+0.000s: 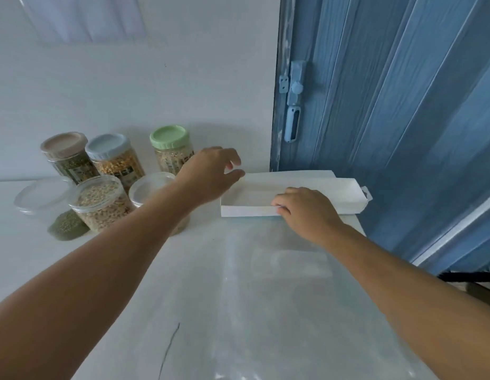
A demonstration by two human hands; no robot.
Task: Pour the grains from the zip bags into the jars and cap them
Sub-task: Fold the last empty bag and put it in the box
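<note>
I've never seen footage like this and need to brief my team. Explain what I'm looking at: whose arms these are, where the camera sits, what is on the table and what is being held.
No machine here: a person's two bare arms, filmed by one wide-angle camera worn on their head, looking forward and down. On the white table stand jars of grains: three capped, with a beige lid, a pale blue lid and a green lid; in front, an open jar of pale grains, plus clear-lidded containers. A white box lies by the blue door. The right hand rests on the box's near edge, fingers curled over it; the left hand reaches its far corner, fingers loose. Neither grip lifts anything.
</note>
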